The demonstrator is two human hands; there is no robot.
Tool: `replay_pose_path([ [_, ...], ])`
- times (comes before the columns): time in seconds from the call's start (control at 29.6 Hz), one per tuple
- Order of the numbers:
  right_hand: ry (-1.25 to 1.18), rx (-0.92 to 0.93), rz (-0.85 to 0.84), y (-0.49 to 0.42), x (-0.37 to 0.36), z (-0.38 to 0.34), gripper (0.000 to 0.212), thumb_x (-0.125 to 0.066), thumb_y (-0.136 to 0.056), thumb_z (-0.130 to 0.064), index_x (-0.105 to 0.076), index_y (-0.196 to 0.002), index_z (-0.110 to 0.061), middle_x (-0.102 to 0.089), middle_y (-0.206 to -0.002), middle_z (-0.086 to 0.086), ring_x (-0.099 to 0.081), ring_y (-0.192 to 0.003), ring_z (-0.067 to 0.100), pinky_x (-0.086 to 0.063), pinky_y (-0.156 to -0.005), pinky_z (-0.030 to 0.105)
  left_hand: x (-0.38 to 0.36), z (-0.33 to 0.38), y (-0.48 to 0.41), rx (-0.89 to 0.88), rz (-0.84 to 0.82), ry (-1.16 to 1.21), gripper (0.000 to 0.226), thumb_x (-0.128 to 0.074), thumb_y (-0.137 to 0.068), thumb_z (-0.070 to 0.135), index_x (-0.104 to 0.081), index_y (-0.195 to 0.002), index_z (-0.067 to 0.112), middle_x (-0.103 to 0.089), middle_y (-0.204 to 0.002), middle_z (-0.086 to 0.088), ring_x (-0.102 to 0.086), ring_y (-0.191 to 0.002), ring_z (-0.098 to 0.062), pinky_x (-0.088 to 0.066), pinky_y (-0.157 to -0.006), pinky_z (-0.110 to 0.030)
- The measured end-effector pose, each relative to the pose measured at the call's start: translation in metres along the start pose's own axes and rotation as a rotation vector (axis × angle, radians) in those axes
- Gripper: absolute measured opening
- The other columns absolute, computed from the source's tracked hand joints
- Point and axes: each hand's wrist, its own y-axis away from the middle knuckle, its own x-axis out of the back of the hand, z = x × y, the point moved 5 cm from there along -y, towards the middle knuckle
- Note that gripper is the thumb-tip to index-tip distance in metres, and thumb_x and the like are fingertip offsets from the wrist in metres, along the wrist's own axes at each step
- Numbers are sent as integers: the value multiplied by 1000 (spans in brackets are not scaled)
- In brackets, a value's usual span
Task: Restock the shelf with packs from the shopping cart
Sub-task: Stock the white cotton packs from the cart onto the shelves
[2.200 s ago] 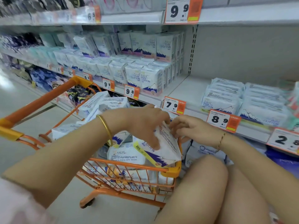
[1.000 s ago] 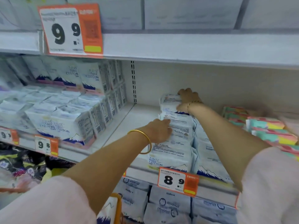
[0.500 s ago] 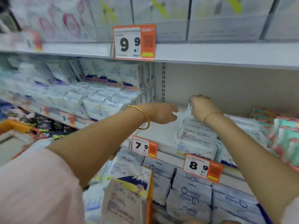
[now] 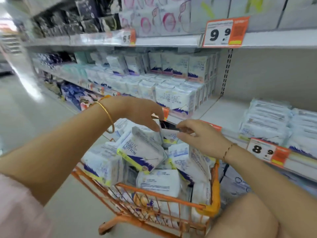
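Observation:
An orange wire shopping cart (image 4: pixel 211 200) stands in front of me, piled with several white-and-blue packs. The top pack (image 4: pixel 142 152) lies tilted, its yellow stripe facing me. My left hand (image 4: pixel 142 111) hovers over that pack's far end, fingers spread and pointing down, fingertips at its edge. My right hand (image 4: pixel 200 136) reaches in from the right, fingers apart, just above a smaller pack (image 4: pixel 169 137) behind it. Neither hand grips anything. On the shelf (image 4: pixel 221 110) at right lies a stack of flat packs (image 4: pixel 267 121) above an 8.9 price tag (image 4: pixel 267 151).
Upright packs (image 4: pixel 173 98) fill the shelf's left section, with bare shelf floor between them and the flat stack. A 9.9 tag (image 4: pixel 224 32) hangs on the upper shelf edge. More packs sit on the lower shelf (image 4: pixel 236 184). The aisle floor (image 4: pixel 25 107) opens to the left. My knee (image 4: pixel 243 219) is at bottom right.
Both hands have left the flat stack on the shelf and come back down over the cart. My view has swung left and down from the shelf to the cart.

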Motion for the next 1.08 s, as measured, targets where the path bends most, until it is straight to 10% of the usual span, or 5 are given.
replay_pose_path([
  [0.2, 19, 36, 58, -6, -10, -20, 31, -46, -97, -27, -55, -125, -15, -58, -117, 0, -49, -99, 6, -31, -75, 12, -25, -22, 24, 140, -204, -174, 70, -71, -73, 53, -39, -129, 26, -35, -121, 3, -41, -119, -22, -39, -91, -33],
  [0.57, -28, -14, 67, -7, -25, -15, 32, -49, -95, -28, -54, -125, -18, -59, -116, -1, -53, -104, 10, -39, -87, 19, -50, -16, 16, 67, 140, -313, 66, -77, -69, 41, -38, -115, 15, -34, -121, -9, -26, -95, -21, -40, -90, -33],
  [1.08, -340, 14, 82, 6, 4, -23, 33, -48, -96, -34, -53, -126, -21, -58, -121, -7, -54, -109, 3, -44, -91, 16, -2, 11, 41, -2, 145, -87, 68, -79, -65, 44, -32, -112, 28, -43, -107, 9, -36, -101, -13, -41, -85, -30],
])
